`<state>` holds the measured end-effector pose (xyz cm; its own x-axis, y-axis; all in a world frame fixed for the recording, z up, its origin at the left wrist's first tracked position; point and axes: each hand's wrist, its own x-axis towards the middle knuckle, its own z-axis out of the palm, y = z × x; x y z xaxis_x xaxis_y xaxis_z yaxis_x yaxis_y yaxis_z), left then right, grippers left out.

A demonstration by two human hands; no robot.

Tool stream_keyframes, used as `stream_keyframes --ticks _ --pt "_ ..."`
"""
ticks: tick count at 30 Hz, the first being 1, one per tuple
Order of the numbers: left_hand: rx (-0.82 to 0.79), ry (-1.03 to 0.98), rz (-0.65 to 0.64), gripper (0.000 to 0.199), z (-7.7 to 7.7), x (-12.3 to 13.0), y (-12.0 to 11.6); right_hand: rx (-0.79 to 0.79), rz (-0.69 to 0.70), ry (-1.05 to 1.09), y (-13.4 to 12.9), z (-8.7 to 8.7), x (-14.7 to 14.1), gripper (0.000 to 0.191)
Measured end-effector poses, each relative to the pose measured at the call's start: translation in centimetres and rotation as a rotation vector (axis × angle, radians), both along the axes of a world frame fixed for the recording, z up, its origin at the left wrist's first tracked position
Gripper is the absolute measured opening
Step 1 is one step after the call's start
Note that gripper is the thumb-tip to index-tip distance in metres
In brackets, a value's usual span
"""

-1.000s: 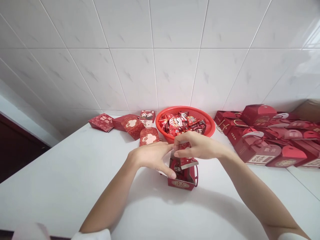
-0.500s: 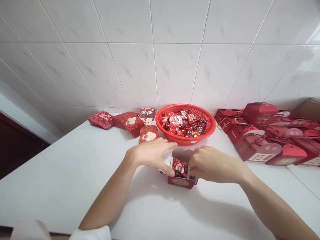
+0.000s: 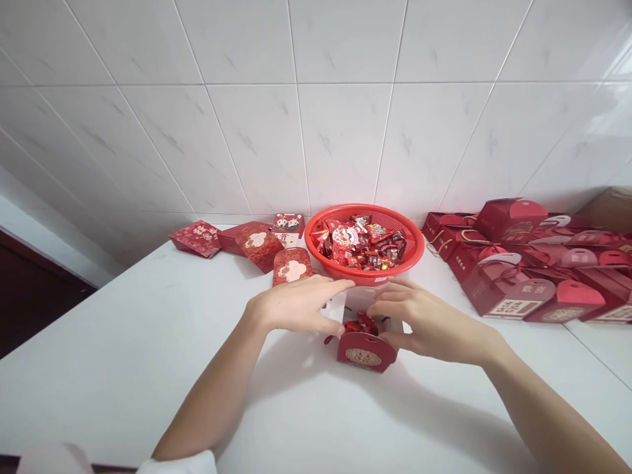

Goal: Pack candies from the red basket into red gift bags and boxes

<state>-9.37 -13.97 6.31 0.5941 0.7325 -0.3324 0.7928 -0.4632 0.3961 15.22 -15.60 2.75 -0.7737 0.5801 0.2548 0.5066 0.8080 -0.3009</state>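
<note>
A small red candy box (image 3: 364, 353) stands on the white table with its top open and its front flap upright. Inside lie red-wrapped candies (image 3: 363, 323). My left hand (image 3: 296, 304) is at the box's left side, fingers stretched out toward the back and thumb beside the front left corner. On the right, my right hand (image 3: 427, 322) has its fingers apart, thumb near the front flap and fingertips by the back panel. Each hand spans the open top without a visible grip. Part of the back panel is hidden behind the fingers.
Right behind the box is a red plastic basket (image 3: 415, 253) of wrapped candies. Several red patterned cartons (image 3: 195, 239) lie at the back left. Many closed red gift boxes (image 3: 516, 289) are grouped at the right. A tiled wall (image 3: 345, 145) borders the table (image 3: 162, 355).
My right hand has come out of the box and its fingers have spread. The front flap now stands up, partly covering the candies. My left hand has barely moved.
</note>
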Motion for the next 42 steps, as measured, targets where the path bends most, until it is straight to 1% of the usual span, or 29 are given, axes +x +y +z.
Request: stream_keyframes --ticks 2,3,6,7,8,11,13,15,17,20,22,23,25,27,29,31,32,34,36,38,42 --pt "0.043 -0.029 -0.002 0.053 0.1 0.2 0.0 0.038 -0.045 0.018 0.0 -0.3 0.7 0.011" --pt "0.072 -0.036 -0.001 0.046 0.1 0.4 0.0 0.074 -0.096 0.032 0.0 -0.6 1.0 0.013" --pt "0.158 -0.062 0.009 0.031 -0.2 1.3 0.1 0.174 -0.306 0.099 0.0 -2.0 1.2 0.017" --pt "0.177 -0.084 0.010 0.029 -0.4 1.7 0.0 0.176 -0.353 0.124 0.0 -2.5 1.1 0.019" --pt "0.188 -0.112 0.008 0.028 -0.6 2.2 0.0 0.154 -0.371 0.149 0.0 -3.0 0.9 0.020" --pt "0.154 -0.185 -0.016 0.033 -1.2 3.2 -0.2 0.058 -0.303 0.219 0.0 -3.9 0.2 0.022" --pt "0.089 -0.202 -0.018 0.040 -1.4 3.5 -0.2 0.045 -0.250 0.235 0.0 -4.1 -0.3 0.026" --pt "0.009 -0.204 -0.007 0.052 -1.6 3.4 -0.1 0.046 -0.224 0.205 0.1 -4.1 -0.7 0.030" --pt "-0.060 -0.221 -0.009 0.062 -1.5 2.9 0.2 0.007 -0.201 0.163 0.2 -3.9 -0.7 0.027" --pt "-0.095 -0.253 -0.032 0.062 -1.2 2.0 0.7 -0.131 -0.172 0.175 0.6 -3.5 -0.3 0.026" --pt "-0.041 -0.232 -0.021 0.057 -1.0 1.5 0.9 -0.242 -0.145 0.229 0.9 -3.3 0.2 0.028" --pt "0.019 -0.201 -0.004 0.053 -0.9 1.5 0.9 -0.282 -0.136 0.260 1.1 -3.2 0.4 0.029" --pt "0.173 -0.125 0.037 0.044 -1.0 1.5 1.0 -0.292 -0.159 0.303 1.4 -3.4 0.7 0.034" --pt "0.295 -0.058 0.069 0.040 -1.3 1.8 1.0 -0.232 -0.256 0.308 1.7 -3.8 0.9 0.038" --pt "0.330 -0.014 0.088 0.042 -1.7 2.1 1.0 -0.194 -0.374 0.278 2.0 -4.3 0.9 0.040" --pt "0.313 0.015 0.098 0.048 -2.0 2.2 1.0 -0.231 -0.450 0.221 2.1 -4.7 1.0 0.043" --pt "0.299 0.023 0.096 0.049 -2.1 2.3 1.0 -0.266 -0.463 0.189 2.1 -4.8 1.1 0.044" --pt "0.255 0.014 0.067 0.043 -2.2 2.3 1.0 -0.337 -0.458 0.129 2.2 -5.1 1.4 0.043" --pt "0.190 0.007 0.021 0.031 -2.2 2.2 1.1 -0.417 -0.450 0.101 2.4 -5.4 1.7 0.045" --pt "0.112 0.006 -0.012 0.025 -2.2 2.1 1.2 -0.505 -0.448 0.108 2.6 -5.9 2.0 0.051" --pt "-0.019 -0.030 -0.029 0.030 -2.7 1.8 1.9 -0.683 -0.397 0.221 2.8 -6.9 2.2 0.058"
